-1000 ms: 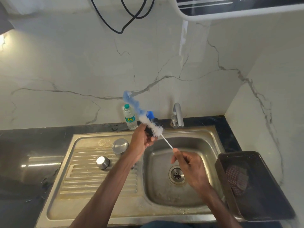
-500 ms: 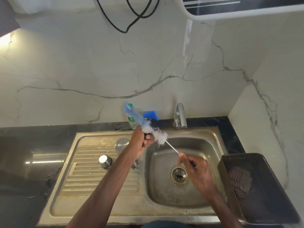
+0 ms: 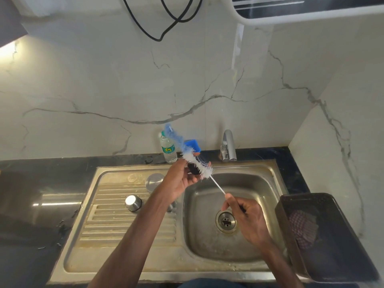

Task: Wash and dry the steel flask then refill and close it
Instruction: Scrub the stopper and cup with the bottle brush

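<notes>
- Steel sink point(image 3: 116, 265): a small steel cap point(image 3: 133, 202) stands on the left drainboard. Just beyond it is a rounded steel body, probably the flask point(image 3: 154, 179), partly hidden by the left forearm.
- Left hand point(image 3: 182, 179): fingers curled round a dark container point(image 3: 194, 170) with a blue top, held against the bristles of the bottle brush point(image 3: 198, 164).
- Right hand point(image 3: 247, 217): thumb and fingertips pinch the brush's thin wire stem over the basin.
- Risk: the stem looks springy, so a slipped pinch could flick the bristles. The left forearm hangs over the flask, and a careless sweep could topple it.
</notes>
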The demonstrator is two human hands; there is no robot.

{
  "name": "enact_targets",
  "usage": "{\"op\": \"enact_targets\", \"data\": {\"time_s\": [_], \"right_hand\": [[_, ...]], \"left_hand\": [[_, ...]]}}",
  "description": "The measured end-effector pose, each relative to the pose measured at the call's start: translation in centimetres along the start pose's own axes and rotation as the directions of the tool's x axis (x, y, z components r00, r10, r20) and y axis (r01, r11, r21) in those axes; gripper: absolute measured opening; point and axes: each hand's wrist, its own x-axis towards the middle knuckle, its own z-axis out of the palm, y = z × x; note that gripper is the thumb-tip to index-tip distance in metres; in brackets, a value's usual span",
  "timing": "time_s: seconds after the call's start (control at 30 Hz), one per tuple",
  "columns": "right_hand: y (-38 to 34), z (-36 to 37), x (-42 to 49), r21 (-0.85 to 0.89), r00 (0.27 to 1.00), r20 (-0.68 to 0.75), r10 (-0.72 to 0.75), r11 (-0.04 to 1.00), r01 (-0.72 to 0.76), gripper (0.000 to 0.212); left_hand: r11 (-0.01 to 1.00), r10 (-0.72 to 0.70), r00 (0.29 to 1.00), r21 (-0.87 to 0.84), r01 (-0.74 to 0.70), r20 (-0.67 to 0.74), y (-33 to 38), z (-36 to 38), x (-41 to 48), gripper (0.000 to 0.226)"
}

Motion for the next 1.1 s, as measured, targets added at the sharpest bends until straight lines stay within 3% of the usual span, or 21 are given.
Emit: {"op": "enact_targets", "data": {"time_s": [0.1,0.2,0.3,0.4,0.53,0.63,0.8,0.97,1.1], "right_hand": [[0.3,0.1,0.0,0.024,1.0,-0.01,0.021,0.999,-0.021,0.043],[0.3,0.4,0.1,0.09,0.999,0.0,0.051,0.995,-0.051,0.045],[-0.7,0.7,0.4,0.118,0.998,0.007,0.065,0.991,-0.065,0.046],[-1.6,0.9,0.8,0.12,0.998,0.028,0.06,0.991,-0.063,0.046],[-0.4,0.9,0.4,0.103,0.997,0.015,0.077,0.992,-0.078,0.047],[0.9,0.7,-0.3,0.109,0.995,0.017,0.096,0.989,-0.097,0.05],[-1.3,0.3,0.7,0.081,0.997,-0.046,0.065,0.995,-0.061,0.047],[-0.5,-0.6,0.2,-0.013,0.997,-0.063,0.05,0.999,-0.051,0.045],[0.6,-1.4,-1.1,-0.003,0.994,-0.055,0.094,0.996,-0.094,0.044]], "left_hand": [[1.0,-0.003,1.0,-0.022,0.003,0.026,-0.6,0.0,-0.4,0.02],[0.983,0.004,0.988,-0.184,0.025,0.152,-1.0,-0.6,-0.6,0.023],[0.975,0.048,0.967,-0.223,0.01,0.251,-1.1,-0.7,-1.0,0.023],[0.971,0.083,0.978,-0.238,-0.035,0.193,-0.9,-0.3,-1.1,0.011],[0.937,0.167,0.983,-0.323,-0.132,0.081,0.2,-1.2,-0.1,0.033],[0.945,0.186,0.982,-0.28,-0.168,0.038,0.4,-1.8,0.3,0.043],[0.996,0.074,0.988,-0.061,-0.066,0.136,-2.3,0.3,-0.5,0.035],[0.965,0.009,0.996,-0.262,0.015,0.093,-2.9,1.2,-0.6,0.031],[0.967,-0.004,0.997,-0.252,0.025,0.081,-1.4,0.7,0.3,0.02]]}}
